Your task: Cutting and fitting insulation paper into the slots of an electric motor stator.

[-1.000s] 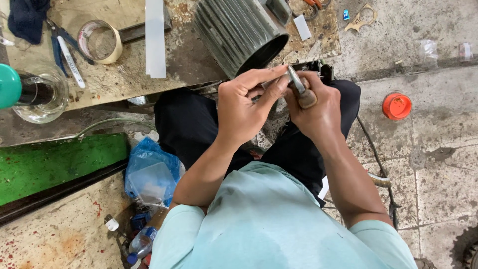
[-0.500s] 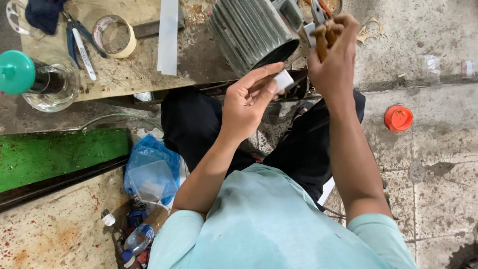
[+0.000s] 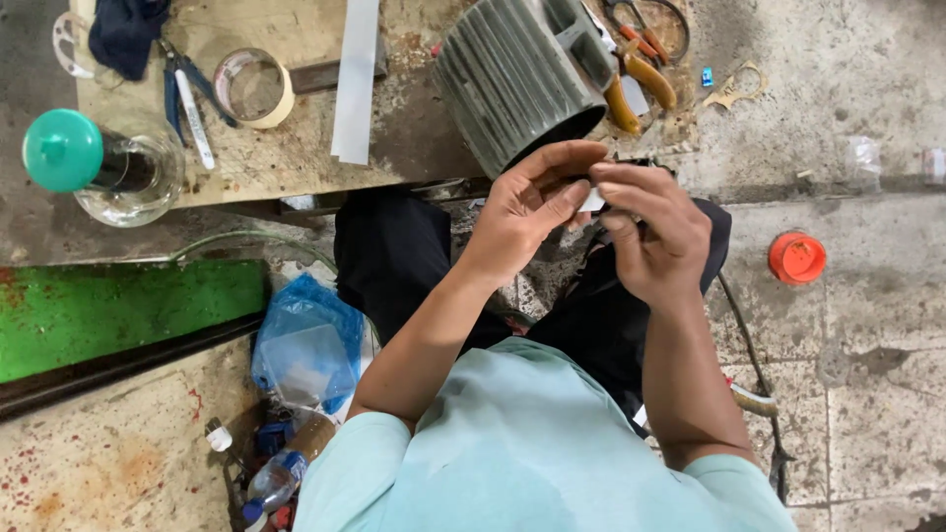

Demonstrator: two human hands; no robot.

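1. Small white flat piece (image 3: 592, 200), thin, mostly hidden, sits pinched between both hands above the lap.
2. Left hand (image 3: 527, 212) pinches its near edge; right hand (image 3: 655, 232) curls closed over the far end.
3. Advised: keep fingertips firm and steady.
4. Ribbed grey metal cylinder (image 3: 517, 74) lies just beyond the hands.

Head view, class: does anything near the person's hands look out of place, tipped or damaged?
Yes. The ribbed grey cylinder lies tipped on its side, overhanging the worn bench's edge above both hands. An orange cap sits loose on the floor.
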